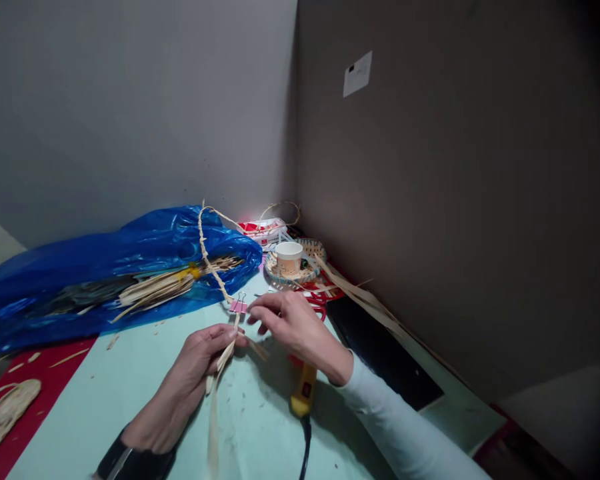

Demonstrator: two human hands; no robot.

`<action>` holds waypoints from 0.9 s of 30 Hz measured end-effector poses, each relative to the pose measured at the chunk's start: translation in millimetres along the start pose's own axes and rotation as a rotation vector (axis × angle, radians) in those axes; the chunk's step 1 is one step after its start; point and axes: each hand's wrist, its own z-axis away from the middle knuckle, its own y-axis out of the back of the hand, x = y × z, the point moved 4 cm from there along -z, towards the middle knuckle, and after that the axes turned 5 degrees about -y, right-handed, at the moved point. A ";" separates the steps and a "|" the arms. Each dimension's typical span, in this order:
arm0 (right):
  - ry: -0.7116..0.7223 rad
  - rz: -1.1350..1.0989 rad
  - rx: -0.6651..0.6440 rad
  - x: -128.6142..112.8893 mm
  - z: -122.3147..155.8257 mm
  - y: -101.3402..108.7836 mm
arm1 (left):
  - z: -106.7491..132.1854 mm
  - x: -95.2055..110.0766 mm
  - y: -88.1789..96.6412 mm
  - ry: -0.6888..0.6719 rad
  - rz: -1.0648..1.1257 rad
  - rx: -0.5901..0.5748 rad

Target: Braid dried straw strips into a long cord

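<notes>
My left hand (pixel 203 353) is closed on pale flat straw strips (pixel 225 359), whose loose ends hang toward me and to the right. Just above the fingers, a pink binder clip (pixel 239 306) grips the straw. From the clip a thin braided straw cord (pixel 203 250) runs up and bends back toward the corner. My right hand (pixel 293 327) hovers beside the clip with its fingers curved and somewhat apart; nothing shows in them. Beneath its wrist lies a yellow-handled corded tool (pixel 303 393), its front end hidden by the hand.
A blue plastic bag (pixel 130 247) holding a tied straw bundle (pixel 163 291) lies at left. At the back, a paper cup (pixel 289 259) stands on a woven tray (pixel 273 275). Red-handled scissors (pixel 317 305) and a black flat panel (pixel 380 347) lie right. A woven straw piece (pixel 7 413) rests lower left.
</notes>
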 end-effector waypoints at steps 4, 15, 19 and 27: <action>-0.158 0.167 -0.077 16.2 0.1 -15.4 | -0.9 0.2 0.3 0.014 0.020 -0.061; -0.151 0.546 -0.087 11.0 6.8 -26.9 | -8.7 1.5 1.1 -0.197 -0.427 -0.049; -0.119 0.571 -0.086 10.2 8.8 -29.0 | -8.3 5.3 -2.2 -0.257 -0.546 -0.049; -0.303 0.718 0.064 35.7 3.0 54.5 | -7.5 -2.1 3.3 -0.181 -0.516 -0.037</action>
